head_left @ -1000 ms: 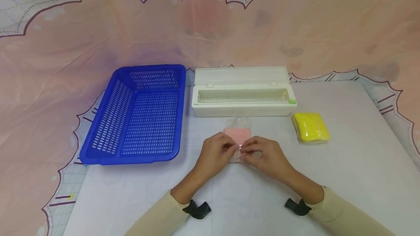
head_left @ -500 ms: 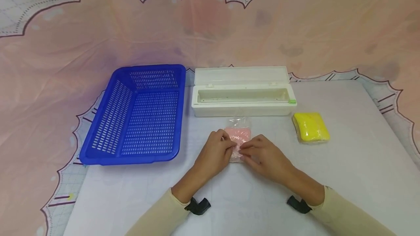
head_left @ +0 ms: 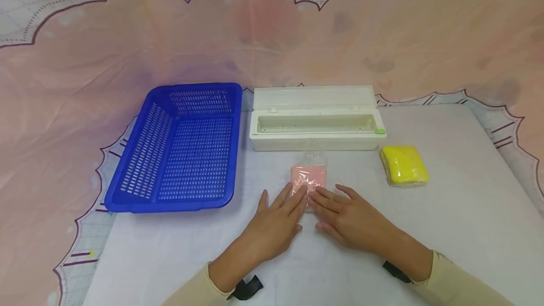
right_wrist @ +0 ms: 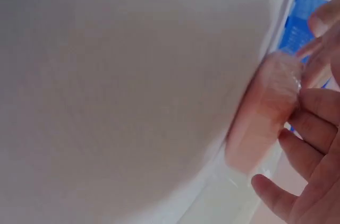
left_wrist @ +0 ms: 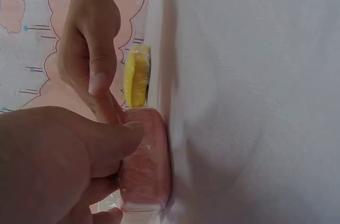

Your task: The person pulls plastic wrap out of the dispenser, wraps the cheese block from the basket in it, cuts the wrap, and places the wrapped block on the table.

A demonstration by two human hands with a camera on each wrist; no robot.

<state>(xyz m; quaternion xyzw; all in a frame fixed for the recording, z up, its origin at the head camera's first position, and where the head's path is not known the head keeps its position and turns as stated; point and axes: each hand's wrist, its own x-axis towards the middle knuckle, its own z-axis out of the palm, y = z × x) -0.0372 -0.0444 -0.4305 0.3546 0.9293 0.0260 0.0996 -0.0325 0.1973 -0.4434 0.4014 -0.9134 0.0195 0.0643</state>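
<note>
A pink block wrapped in clear plastic lies on the white table in the head view, loose film sticking out past its far end. My left hand touches its near part with extended fingers. From the other side, the straight fingers of my right hand rest on it too, both sets of fingertips nearly meeting at its middle. In the left wrist view the wrapped pink block sits flat on the cloth, the left thumb against its side. Fingertips of the right hand are at the block's top in the right wrist view.
A blue basket stands left. Behind the block is a long white box with its lid raised and a green tab at its right end. A yellow wrapped block lies to the right.
Both hands have let go of their pinch on the plastic, straightened their fingers and drawn back slightly toward the near edge. The pink block stays in nearly the same place.
</note>
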